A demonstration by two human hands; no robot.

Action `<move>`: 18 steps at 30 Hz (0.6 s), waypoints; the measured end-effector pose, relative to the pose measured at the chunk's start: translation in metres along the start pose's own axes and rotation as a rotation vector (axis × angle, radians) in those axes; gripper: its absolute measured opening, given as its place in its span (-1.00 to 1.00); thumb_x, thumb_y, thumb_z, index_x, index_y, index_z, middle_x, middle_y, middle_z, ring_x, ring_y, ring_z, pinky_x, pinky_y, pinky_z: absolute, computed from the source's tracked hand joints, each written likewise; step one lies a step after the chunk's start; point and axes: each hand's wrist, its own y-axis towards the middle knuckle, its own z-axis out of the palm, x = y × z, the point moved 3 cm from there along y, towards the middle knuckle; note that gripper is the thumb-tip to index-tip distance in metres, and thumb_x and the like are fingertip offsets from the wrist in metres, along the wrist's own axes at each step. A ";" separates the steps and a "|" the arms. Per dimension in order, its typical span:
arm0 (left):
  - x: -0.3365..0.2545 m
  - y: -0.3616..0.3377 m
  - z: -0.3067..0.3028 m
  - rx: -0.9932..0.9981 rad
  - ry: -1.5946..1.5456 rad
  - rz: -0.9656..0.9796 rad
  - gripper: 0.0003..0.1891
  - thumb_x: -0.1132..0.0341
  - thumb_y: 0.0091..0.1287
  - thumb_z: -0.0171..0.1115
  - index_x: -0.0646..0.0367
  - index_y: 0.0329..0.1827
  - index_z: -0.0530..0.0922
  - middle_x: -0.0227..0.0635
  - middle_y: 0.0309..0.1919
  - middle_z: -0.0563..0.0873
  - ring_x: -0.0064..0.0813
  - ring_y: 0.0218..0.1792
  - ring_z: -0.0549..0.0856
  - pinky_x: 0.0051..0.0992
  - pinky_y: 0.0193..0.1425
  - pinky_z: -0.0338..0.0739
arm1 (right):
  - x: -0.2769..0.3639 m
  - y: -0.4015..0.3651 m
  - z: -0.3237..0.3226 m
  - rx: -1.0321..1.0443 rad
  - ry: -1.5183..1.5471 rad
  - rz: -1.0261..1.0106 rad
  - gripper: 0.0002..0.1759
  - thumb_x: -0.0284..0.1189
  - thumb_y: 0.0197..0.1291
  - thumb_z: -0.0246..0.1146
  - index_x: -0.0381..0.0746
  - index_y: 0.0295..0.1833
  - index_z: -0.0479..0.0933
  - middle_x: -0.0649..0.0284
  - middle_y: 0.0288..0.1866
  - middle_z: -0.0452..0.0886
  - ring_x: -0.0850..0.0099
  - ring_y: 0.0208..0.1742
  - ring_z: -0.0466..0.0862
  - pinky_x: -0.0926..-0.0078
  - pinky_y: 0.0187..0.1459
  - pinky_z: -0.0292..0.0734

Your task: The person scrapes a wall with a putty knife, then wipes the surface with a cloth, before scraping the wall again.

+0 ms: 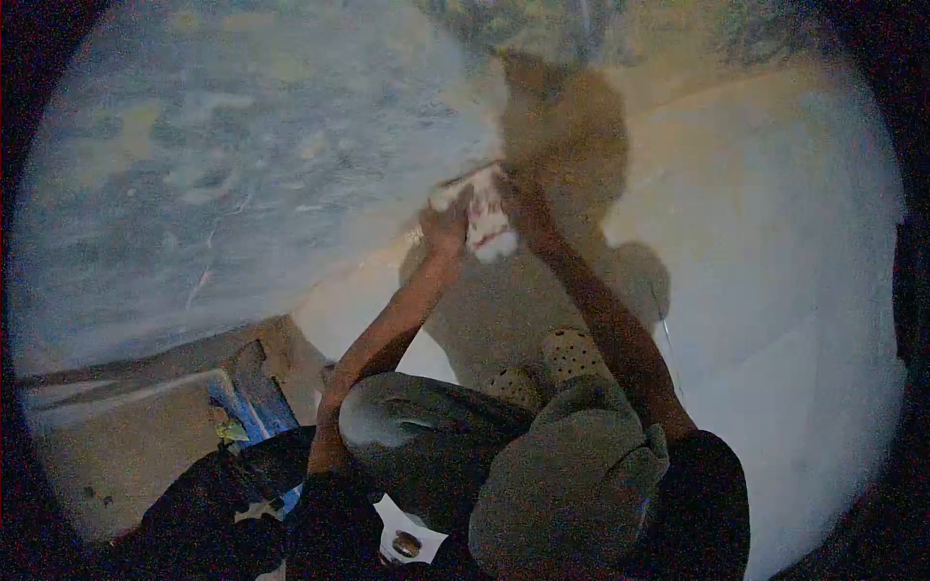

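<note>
In front of my knees, a pale white-and-pink piece (489, 213) is held up between my two hands; it looks crumpled and soft, but its exact kind is not clear. My left hand (446, 225) is closed on its left side, with the fingers partly lost in blur. At its right edge is my right hand (528, 211), dark in shadow, with the fingers curled towards the piece. Beneath both hands lies a pale, smooth surface.
My bent knees and perforated shoes (567, 353) are close below my hands. A wet-looking bluish sheet (252, 174) spreads at the left. At lower left are a brown board-like piece (145, 416) and a blue item (257, 407). My shadow covers the middle.
</note>
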 end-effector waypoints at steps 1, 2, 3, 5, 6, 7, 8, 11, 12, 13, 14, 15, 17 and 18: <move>0.000 -0.011 -0.009 -0.008 -0.003 0.009 -0.72 0.25 0.36 0.17 0.36 -0.19 0.61 -0.36 -0.39 0.69 -0.56 -0.51 0.60 -0.51 -0.45 0.47 | -0.019 -0.008 0.002 0.111 0.050 0.075 -0.61 -0.20 0.33 0.08 -0.31 -0.04 0.56 0.25 -0.35 0.62 0.52 -0.37 0.56 0.40 -0.30 0.53; 0.000 -0.030 -0.017 0.106 -0.016 -0.047 -0.71 0.25 0.36 0.16 0.36 -0.12 0.60 -0.34 -0.35 0.69 -0.52 -0.46 0.63 -0.50 -0.43 0.50 | -0.036 -0.015 0.001 0.226 0.100 0.147 -0.61 -0.19 0.33 0.08 -0.30 -0.03 0.56 0.26 -0.35 0.61 0.50 -0.38 0.55 0.40 -0.32 0.52; -0.010 -0.035 -0.011 0.154 -0.016 -0.080 -0.70 0.25 0.36 0.16 0.36 -0.08 0.59 -0.33 -0.32 0.69 -0.50 -0.43 0.65 -0.50 -0.42 0.52 | -0.047 -0.019 -0.011 0.348 0.157 0.226 -0.61 -0.18 0.33 0.08 -0.29 -0.02 0.56 0.26 -0.35 0.61 0.49 -0.39 0.55 0.39 -0.34 0.51; -0.025 -0.039 -0.010 0.190 0.012 -0.261 -0.69 0.26 0.35 0.16 0.36 -0.01 0.57 -0.28 -0.24 0.69 -0.47 -0.34 0.68 -0.50 -0.37 0.58 | -0.049 -0.026 -0.007 0.485 0.204 0.307 -0.61 -0.16 0.33 0.07 -0.27 -0.02 0.55 0.27 -0.36 0.60 0.47 -0.40 0.55 0.39 -0.36 0.51; -0.025 -0.042 -0.016 0.181 0.037 -0.418 -0.68 0.27 0.34 0.16 0.35 0.03 0.55 -0.25 -0.18 0.69 -0.45 -0.28 0.69 -0.50 -0.33 0.61 | -0.047 -0.034 -0.007 0.487 0.255 0.378 -0.59 -0.13 0.33 0.06 -0.26 0.00 0.54 0.29 -0.34 0.60 0.48 -0.41 0.54 0.43 -0.38 0.49; -0.019 -0.045 -0.024 0.171 0.031 -0.416 -0.68 0.27 0.34 0.16 0.35 0.03 0.55 -0.25 -0.18 0.69 -0.45 -0.28 0.69 -0.50 -0.33 0.61 | -0.045 -0.040 -0.010 0.483 0.300 0.450 -0.57 -0.10 0.33 0.06 -0.24 0.01 0.52 0.31 -0.33 0.59 0.49 -0.42 0.53 0.48 -0.40 0.46; -0.012 -0.050 -0.032 0.268 -0.060 -0.327 -0.68 0.28 0.32 0.19 0.34 0.01 0.55 -0.24 -0.15 0.68 -0.47 -0.26 0.69 -0.50 -0.33 0.63 | -0.044 -0.051 -0.013 0.471 0.347 0.516 -0.55 -0.07 0.33 0.05 -0.23 0.03 0.51 0.34 -0.31 0.59 0.50 -0.43 0.52 0.52 -0.42 0.44; -0.027 -0.072 -0.014 0.361 -0.114 -0.217 -0.67 0.22 0.29 0.23 0.31 -0.04 0.54 -0.21 -0.15 0.67 -0.44 -0.23 0.68 -0.45 -0.31 0.68 | -0.047 -0.059 -0.024 0.445 0.434 0.650 -0.51 0.00 0.33 0.03 -0.20 0.06 0.48 0.38 -0.28 0.58 0.52 -0.46 0.50 0.60 -0.46 0.40; -0.045 -0.075 0.003 0.351 -0.066 -0.197 -0.66 0.17 0.28 0.24 0.28 -0.07 0.54 -0.19 -0.17 0.66 -0.39 -0.22 0.68 -0.40 -0.29 0.70 | -0.044 -0.052 -0.022 0.458 0.475 0.598 -0.50 0.02 0.33 0.01 -0.18 0.06 0.46 0.41 -0.29 0.57 0.55 -0.48 0.48 0.62 -0.48 0.38; -0.058 -0.081 0.014 0.348 -0.058 -0.185 -0.66 0.17 0.28 0.24 0.28 -0.07 0.54 -0.19 -0.17 0.66 -0.39 -0.22 0.68 -0.40 -0.29 0.70 | -0.037 -0.053 -0.023 0.460 0.502 0.567 -0.50 0.03 0.34 0.00 -0.17 0.06 0.45 0.42 -0.30 0.56 0.57 -0.49 0.47 0.63 -0.49 0.37; -0.069 -0.086 0.023 0.283 0.043 -0.127 -0.68 0.16 0.28 0.23 0.28 -0.12 0.56 -0.21 -0.23 0.68 -0.40 -0.26 0.69 -0.41 -0.33 0.68 | -0.031 -0.054 -0.024 0.462 0.529 0.536 -0.50 0.04 0.34 -0.01 -0.15 0.07 0.44 0.43 -0.31 0.55 0.58 -0.50 0.46 0.64 -0.51 0.36; -0.080 -0.091 0.032 0.218 0.147 -0.073 -0.69 0.16 0.29 0.22 0.27 -0.18 0.58 -0.22 -0.29 0.70 -0.40 -0.31 0.71 -0.43 -0.36 0.66 | -0.017 -0.054 -0.026 0.509 0.608 0.518 -0.53 0.03 0.35 -0.03 -0.12 0.06 0.44 0.46 -0.33 0.53 0.66 -0.56 0.38 0.68 -0.58 0.27; -0.111 -0.105 0.046 0.182 0.345 -0.017 -0.73 0.21 0.31 0.21 0.31 -0.22 0.57 -0.23 -0.38 0.69 -0.46 -0.41 0.70 -0.44 -0.45 0.65 | 0.006 -0.053 -0.035 0.527 0.705 0.338 -0.55 0.09 0.30 0.02 -0.06 -0.04 0.44 0.50 -0.41 0.48 0.71 -0.62 0.33 0.70 -0.66 0.18; -0.124 -0.110 0.048 0.137 0.529 0.043 -0.75 0.27 0.32 0.19 0.35 -0.27 0.56 -0.24 -0.46 0.69 -0.51 -0.51 0.69 -0.46 -0.53 0.63 | 0.009 -0.054 -0.033 0.521 0.710 0.338 -0.55 0.09 0.30 0.02 -0.06 -0.04 0.44 0.50 -0.41 0.48 0.71 -0.62 0.33 0.70 -0.66 0.18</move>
